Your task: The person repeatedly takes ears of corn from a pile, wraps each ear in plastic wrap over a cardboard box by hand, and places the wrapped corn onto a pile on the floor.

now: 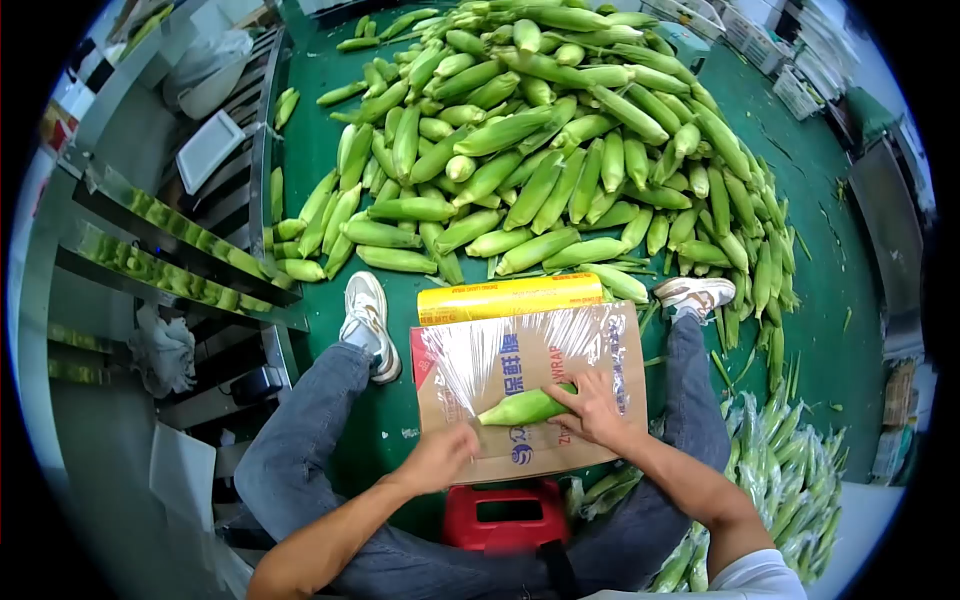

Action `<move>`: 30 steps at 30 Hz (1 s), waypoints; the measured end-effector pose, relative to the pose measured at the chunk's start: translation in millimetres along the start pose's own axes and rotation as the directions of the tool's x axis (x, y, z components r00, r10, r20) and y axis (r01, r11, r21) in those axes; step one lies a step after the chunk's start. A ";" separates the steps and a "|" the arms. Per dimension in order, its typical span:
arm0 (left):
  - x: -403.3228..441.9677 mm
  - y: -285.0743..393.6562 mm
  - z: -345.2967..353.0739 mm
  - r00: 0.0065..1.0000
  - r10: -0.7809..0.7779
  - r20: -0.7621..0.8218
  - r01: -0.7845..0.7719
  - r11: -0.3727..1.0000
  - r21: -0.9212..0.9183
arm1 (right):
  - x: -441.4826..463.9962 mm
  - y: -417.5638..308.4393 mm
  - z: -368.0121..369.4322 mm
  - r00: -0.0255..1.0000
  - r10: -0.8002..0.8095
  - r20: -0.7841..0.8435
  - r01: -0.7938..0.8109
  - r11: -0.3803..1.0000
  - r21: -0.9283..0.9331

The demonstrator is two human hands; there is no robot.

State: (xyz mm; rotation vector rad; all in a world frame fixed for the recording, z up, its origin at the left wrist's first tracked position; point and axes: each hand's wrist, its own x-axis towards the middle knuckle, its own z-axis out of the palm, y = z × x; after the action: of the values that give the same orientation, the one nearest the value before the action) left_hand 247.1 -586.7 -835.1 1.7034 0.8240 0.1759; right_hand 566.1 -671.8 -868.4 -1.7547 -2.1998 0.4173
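Observation:
A green ear of corn (pixel 525 407) in its husk lies across a printed cardboard sheet (pixel 500 455) between my legs. My right hand (pixel 595 412) grips its right end, thumb and fingers around it. Clear plastic wrap (pixel 465 365) runs from a yellow roll (pixel 510 298) at the cardboard's far edge, gathered into creases toward both hands. My left hand (pixel 447 455), slightly blurred, is closed beside the ear's pale left tip, pinching the gathered wrap.
A large heap of corn (pixel 560 150) covers the green floor ahead. Wrapped ears (pixel 790 490) lie in a pile at my right. A metal rack (pixel 170 250) stands at left, and a red plastic stool or container (pixel 507 530) sits between my thighs. White crates (pixel 795 95) are far right.

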 end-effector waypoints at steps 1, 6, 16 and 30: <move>11.3 2.9 -2.3 0.964 -0.255 -0.078 0.231 0.944 -0.235 | 1.3 -1.4 4.8 1.000 0.018 -0.006 -0.018 1.000 0.011; 109.1 -31.5 46.2 0.835 0.115 -0.538 0.059 0.953 0.296 | 22.7 -4.6 8.3 0.991 0.105 0.084 -0.106 0.994 0.006; 78.1 -24.4 61.1 0.913 0.405 -0.051 -0.204 0.561 0.802 | -53.5 -44.1 4.0 0.652 0.598 -0.466 -0.578 0.790 0.206; 70.8 -22.8 31.2 0.970 0.192 0.148 -0.242 0.812 0.531 | 16.2 46.3 37.0 0.664 0.743 0.085 -0.547 0.405 0.732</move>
State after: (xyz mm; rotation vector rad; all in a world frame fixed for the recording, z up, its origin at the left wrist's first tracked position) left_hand 306.0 -567.2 -886.7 2.3345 0.6422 0.0153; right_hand 589.0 -647.6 -920.1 -1.9390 -0.8149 0.9918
